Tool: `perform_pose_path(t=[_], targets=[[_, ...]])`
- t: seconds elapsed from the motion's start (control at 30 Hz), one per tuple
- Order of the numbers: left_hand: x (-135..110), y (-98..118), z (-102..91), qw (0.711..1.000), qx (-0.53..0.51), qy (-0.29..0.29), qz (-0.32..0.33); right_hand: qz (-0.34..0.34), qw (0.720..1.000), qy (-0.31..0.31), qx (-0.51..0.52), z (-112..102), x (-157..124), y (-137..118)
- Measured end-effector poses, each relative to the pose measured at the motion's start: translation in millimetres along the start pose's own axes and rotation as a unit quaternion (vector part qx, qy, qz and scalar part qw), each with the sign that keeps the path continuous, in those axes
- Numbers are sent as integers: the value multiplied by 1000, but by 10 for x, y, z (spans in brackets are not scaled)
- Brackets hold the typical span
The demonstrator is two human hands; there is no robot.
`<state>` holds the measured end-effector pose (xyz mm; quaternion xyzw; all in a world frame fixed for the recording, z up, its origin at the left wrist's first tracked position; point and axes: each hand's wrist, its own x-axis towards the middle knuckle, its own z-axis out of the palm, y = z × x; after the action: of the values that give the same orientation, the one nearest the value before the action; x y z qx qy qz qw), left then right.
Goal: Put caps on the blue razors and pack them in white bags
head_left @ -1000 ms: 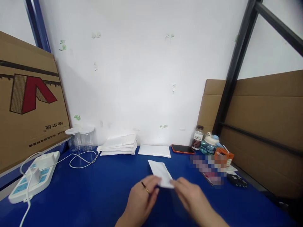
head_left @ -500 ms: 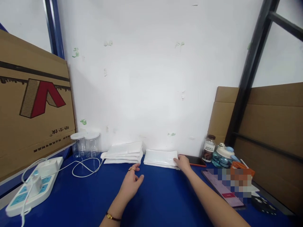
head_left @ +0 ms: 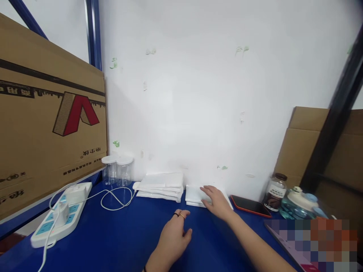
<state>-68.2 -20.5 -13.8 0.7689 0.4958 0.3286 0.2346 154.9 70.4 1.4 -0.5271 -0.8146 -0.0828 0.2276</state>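
My right hand (head_left: pixel 217 203) rests on or just over a low stack of flat white packets (head_left: pixel 194 195) near the wall, fingers spread and thumb apart. It covers much of that stack. My left hand (head_left: pixel 173 238), with rings on its fingers, hangs above the blue tabletop (head_left: pixel 119 238). Its fingers are loosely bent, the thumb stands away from them, and nothing shows in it. A taller pile of white packets (head_left: pixel 161 186) lies left of the first stack, beyond my left hand.
At the left are a white power strip (head_left: pixel 64 213) with a cable, two clear lidded jars (head_left: pixel 124 172) and a large cardboard box (head_left: pixel 51 113). At the right lie a phone (head_left: pixel 251 206), a brown-capped jar (head_left: pixel 275 192), a teal bottle (head_left: pixel 297 204) and a partly blurred tablet-like device (head_left: pixel 279 238).
The view has turned left, so things appear farther right. My right hand has shifted from the stack's right edge onto its top, its fingers spreading. My left hand stays empty.
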Motion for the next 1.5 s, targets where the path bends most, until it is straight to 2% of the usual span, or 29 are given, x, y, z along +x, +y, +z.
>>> perform_pose_path(t=[0.1,0.2,0.33,0.43,0.53,0.63,0.7,0.73,0.77,0.87,0.97,1.03,1.1,1.17,1.23,1.3,1.37,1.43,1.5], targets=[[1,-27,20,1000,8,1,-7,-88,994,41,45,-60,335,-480],[8,-68,40,1000,-1,1,-23,-98,995,31,-14,-25,641,-856],[64,-138,71,997,-45,-3,-59,-62,993,-25,-94,80,903,-1043],[143,-164,80,986,-134,-9,-95,-45,994,-14,-98,54,997,-1078],[209,-143,36,945,-293,-10,-143,-11,998,60,-28,-124,974,-1106],[232,-93,-50,856,-487,0,-175,11,974,155,166,-364,753,-1095],[230,-54,-96,790,-593,18,-157,54,931,157,324,-476,487,-1051],[225,-31,-109,761,-634,28,-136,84,899,139,408,-505,329,-1023],[221,-7,-118,736,-667,38,-110,110,852,122,496,-513,165,-993],[214,91,-128,679,-729,70,-48,188,680,74,705,-438,-284,-912],[258,242,-144,642,-761,92,-29,289,530,44,796,-280,-546,-837],[332,379,-149,644,-758,105,-26,344,451,47,822,-172,-608,-782],[432,537,-137,673,-728,128,-26,377,392,64,837,-81,-615,-725],[533,700,-111,720,-677,150,-20,391,357,86,844,-14,-605,-669],[610,855,-83,770,-618,157,2,395,342,99,847,26,-602,-620],[654,993,-67,806,-570,159,29,393,340,95,849,45,-609,-582],[667,1108,-66,824,-540,164,45,408,352,90,838,50,-620,-559],[664,1197,-77,828,-532,170,52,440,389,95,804,52,-629,-549],[657,1252,-91,823,-536,180,52,460,443,101,763,59,-632,-549]])
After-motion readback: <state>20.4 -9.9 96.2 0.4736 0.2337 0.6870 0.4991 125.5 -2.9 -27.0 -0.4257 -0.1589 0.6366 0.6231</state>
